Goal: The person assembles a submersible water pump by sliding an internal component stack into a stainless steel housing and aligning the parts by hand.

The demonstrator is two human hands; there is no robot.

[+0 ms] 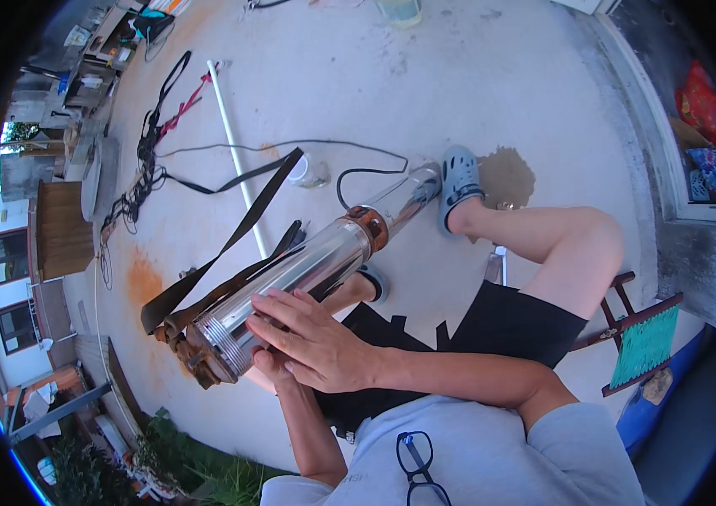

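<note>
A long, shiny steel submersible pump [307, 261] slants across my lap, its far end on the floor by my right shoe. Its near end has a threaded rim and a rusty, lumpy fitting [192, 358]; a rust-brown collar [368, 228] divides the body midway. My left hand [272, 368] is closed against the underside of the casing near the threads, partly covered by the other hand. Across the casing lies my right hand [311, 341], fingers stretched out and slightly spread, its thumb hidden. A wide black strap [235, 240] runs off from beside the fitting.
A white pipe [235, 143] lies on the concrete behind a clear jar [309, 173]. Tangled black cable and strap [143, 181] spread at the left. A folding stool with green webbing [646, 350] stands at the right. There is a wet patch [509, 175] beyond my shoe [459, 181].
</note>
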